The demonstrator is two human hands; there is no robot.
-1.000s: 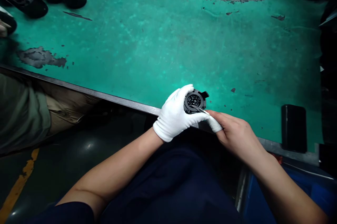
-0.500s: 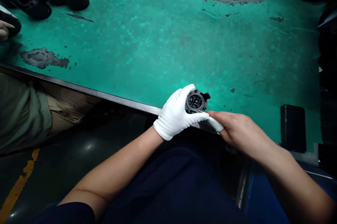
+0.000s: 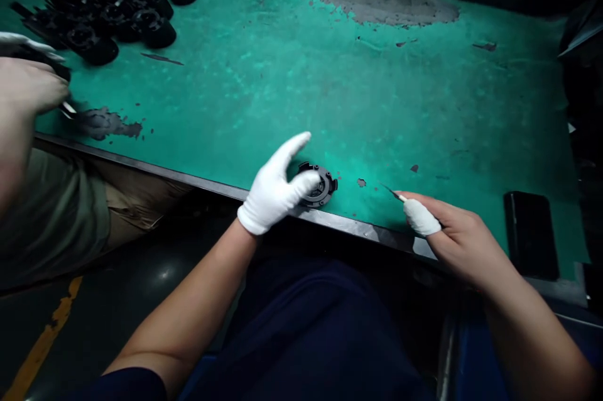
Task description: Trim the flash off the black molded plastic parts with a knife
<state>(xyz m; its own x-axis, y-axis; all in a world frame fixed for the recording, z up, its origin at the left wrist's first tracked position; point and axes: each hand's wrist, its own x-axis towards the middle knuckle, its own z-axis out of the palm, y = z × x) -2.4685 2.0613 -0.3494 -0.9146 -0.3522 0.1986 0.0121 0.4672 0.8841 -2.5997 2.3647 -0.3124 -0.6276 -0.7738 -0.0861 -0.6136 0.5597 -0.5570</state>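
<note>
My left hand (image 3: pixel 277 190), in a white glove, is open by the table's front edge, index finger and thumb spread apart. Beneath its thumb a round black plastic part (image 3: pixel 325 195) with tabs on its rim lies on the tabletop; the thumb covers some of its centre. To the right, my right hand (image 3: pixel 447 225) is closed around a thin pointed tool (image 3: pixel 394 193), perhaps a trimming knife, its tip directed left. White wrapping covers the right thumb. Most of the tool is hidden in the fingers.
The green table (image 3: pixel 358 93) has worn grey patches. Several black cylindrical parts (image 3: pixel 155 27) crowd its far left. A co-worker's hand (image 3: pixel 32 90) holds a dark object at the left edge. A black flat phone-like object (image 3: pixel 531 234) lies at the right.
My hands have drawn apart: the left moved left with the round part, which is now down by the table edge, and its fingers spread. The right moved right with the pointed tool. The view shifted.
</note>
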